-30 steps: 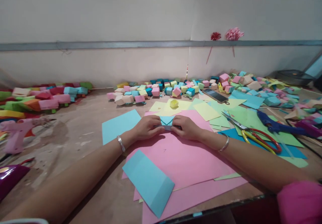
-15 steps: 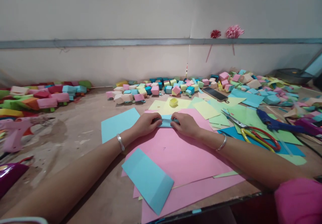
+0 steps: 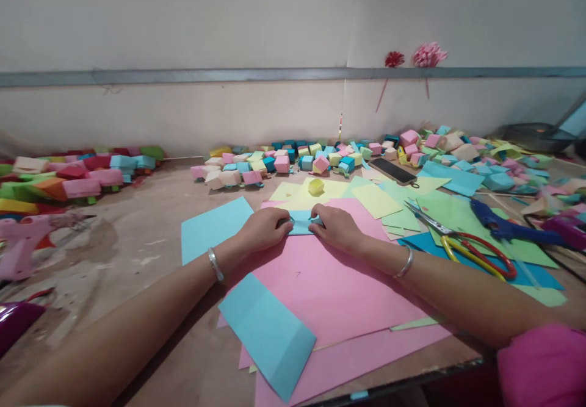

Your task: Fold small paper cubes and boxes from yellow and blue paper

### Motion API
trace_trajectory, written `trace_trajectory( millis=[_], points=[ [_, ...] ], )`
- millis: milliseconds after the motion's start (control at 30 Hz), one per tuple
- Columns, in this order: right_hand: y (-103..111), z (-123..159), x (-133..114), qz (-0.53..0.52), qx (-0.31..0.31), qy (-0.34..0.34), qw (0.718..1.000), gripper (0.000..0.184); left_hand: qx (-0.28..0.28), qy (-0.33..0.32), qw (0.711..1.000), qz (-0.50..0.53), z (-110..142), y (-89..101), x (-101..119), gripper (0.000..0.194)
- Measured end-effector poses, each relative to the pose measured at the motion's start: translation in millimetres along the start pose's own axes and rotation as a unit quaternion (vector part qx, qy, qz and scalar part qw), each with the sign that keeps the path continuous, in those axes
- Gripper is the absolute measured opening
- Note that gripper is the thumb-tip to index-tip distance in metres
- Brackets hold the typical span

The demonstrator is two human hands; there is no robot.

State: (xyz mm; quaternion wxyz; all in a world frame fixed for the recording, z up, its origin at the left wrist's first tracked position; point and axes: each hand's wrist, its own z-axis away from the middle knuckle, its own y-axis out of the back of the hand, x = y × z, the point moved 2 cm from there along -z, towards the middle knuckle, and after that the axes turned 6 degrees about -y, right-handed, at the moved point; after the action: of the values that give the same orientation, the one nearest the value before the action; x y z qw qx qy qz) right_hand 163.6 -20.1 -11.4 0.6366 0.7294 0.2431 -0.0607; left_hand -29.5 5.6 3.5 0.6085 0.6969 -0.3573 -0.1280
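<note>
Between my two hands is a small folded piece of light blue paper [image 3: 300,225], over the far part of a pink sheet [image 3: 320,285]. My left hand [image 3: 265,230] pinches its left end, thumb toward me and fingers curled behind. The right end sits in the pinch of my right hand [image 3: 337,227]. Parts of the paper are hidden by my fingers. A larger creased blue sheet [image 3: 268,334] lies nearer to me on the pink paper. Another blue sheet [image 3: 213,227] rests partly behind my left wrist.
Scissors [image 3: 458,242] with red and yellow handles lie right, beside a blue glue gun [image 3: 513,224]. A phone [image 3: 394,171] and several small paper cubes [image 3: 281,163] line the back. At left are a pink glue gun [image 3: 22,242] and colourful folded paper pieces [image 3: 82,184].
The blue paper's pointed flap showed above my fingers a second ago; now a flat light blue strip faces me. My hands have stayed in nearly the same place.
</note>
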Motion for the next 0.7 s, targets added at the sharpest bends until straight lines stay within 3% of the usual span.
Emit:
trace_trajectory(
  millis=[167,300,367,433,567,700],
  points=[
    [-0.1,-2.6,10.5,-0.086,0.039,0.013,0.995,0.028,0.057,-0.001,0.998,0.014,0.3,2.3,-1.1,0.020],
    [7.2,-5.5,19.8,-0.124,0.108,0.073,0.984,0.022,0.135,-0.109,0.985,0.013,4.3,6.1,5.8,0.015],
    [9.0,-4.9,19.4,-0.069,0.097,0.101,0.988,0.023,0.105,-0.169,0.980,0.002,5.2,5.8,9.0,0.014],
    [8.7,-2.9,16.4,-0.007,0.057,0.123,0.991,0.024,0.056,-0.190,0.980,0.007,5.0,4.9,9.9,0.015],
    [8.7,1.1,10.1,0.047,0.009,0.165,0.985,0.015,0.007,-0.154,0.985,0.081,4.1,4.9,8.8,0.013],
    [9.6,-1.4,9.9,0.059,0.022,0.142,0.988,0.024,0.032,-0.078,0.991,0.103,3.6,5.5,6.7,0.012]
  ],
)
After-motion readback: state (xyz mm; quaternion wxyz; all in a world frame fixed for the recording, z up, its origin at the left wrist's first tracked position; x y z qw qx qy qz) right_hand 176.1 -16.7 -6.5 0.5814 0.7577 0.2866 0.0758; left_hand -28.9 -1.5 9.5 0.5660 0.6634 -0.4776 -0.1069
